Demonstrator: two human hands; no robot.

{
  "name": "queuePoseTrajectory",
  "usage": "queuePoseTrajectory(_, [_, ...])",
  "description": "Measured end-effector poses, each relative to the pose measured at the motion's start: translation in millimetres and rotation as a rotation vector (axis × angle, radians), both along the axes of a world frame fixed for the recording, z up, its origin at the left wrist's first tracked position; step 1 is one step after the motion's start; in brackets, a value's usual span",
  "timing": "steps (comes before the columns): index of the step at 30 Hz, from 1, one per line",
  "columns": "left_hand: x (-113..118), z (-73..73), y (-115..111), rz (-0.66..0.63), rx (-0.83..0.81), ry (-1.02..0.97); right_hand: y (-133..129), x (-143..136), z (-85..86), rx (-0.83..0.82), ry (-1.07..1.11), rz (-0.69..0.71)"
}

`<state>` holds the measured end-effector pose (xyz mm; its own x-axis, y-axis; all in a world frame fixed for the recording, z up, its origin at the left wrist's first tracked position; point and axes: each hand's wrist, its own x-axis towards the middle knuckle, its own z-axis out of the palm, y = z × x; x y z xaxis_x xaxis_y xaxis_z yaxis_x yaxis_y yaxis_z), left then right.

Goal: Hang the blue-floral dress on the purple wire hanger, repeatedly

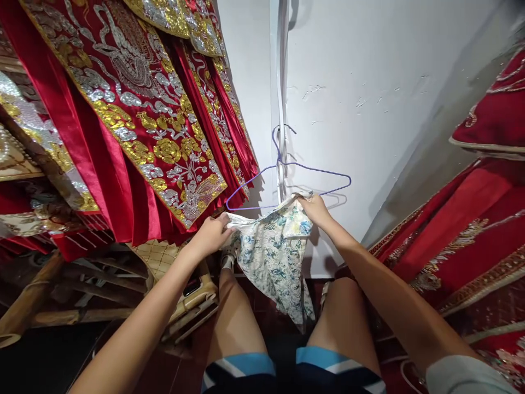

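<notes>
A white garment (270,257) with a blue and green print hangs down between my hands, its upper edge stretched sideways. My left hand (214,234) pinches the left end of that edge. The right end is gripped by my right hand (312,210), fingers closed on the cloth and partly hidden by it. Just above and behind the garment, a purple wire hanger (262,171) hangs by its hook against the white wall. The garment's top edge overlaps the hanger's lower bar in view; whether they touch I cannot tell.
Red pleated cloth with gold and silver sequins (164,137) hangs at the left. Below it stands bamboo furniture (77,316). More red beaded garments (463,235) fill the right side. A white cable (282,65) runs down the wall (369,71).
</notes>
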<state>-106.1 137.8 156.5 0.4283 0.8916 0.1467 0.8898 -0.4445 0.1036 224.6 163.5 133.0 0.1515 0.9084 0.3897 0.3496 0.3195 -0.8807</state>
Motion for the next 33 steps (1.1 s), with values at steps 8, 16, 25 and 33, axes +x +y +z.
queuePoseTrajectory(8, [4.7, -2.1, -2.6, -0.118, 0.192, -0.342, -50.5, 15.6, 3.2, 0.092, -0.132, -0.117])
queuePoseTrajectory(16, [-15.6, 17.9, -13.5, -0.026, 0.193, -0.107, -55.8, 12.3, 4.8, 0.015, -0.240, -0.180])
queuePoseTrajectory(25, [36.8, 43.6, -1.9, 0.000, 0.357, -0.601, -56.0, -17.3, 0.0, -0.049, 0.063, -0.057])
queuePoseTrajectory(33, [57.0, 60.6, 25.0, -0.065, 0.496, -0.702, -67.7, 11.3, 15.6, 0.172, 0.038, -0.190])
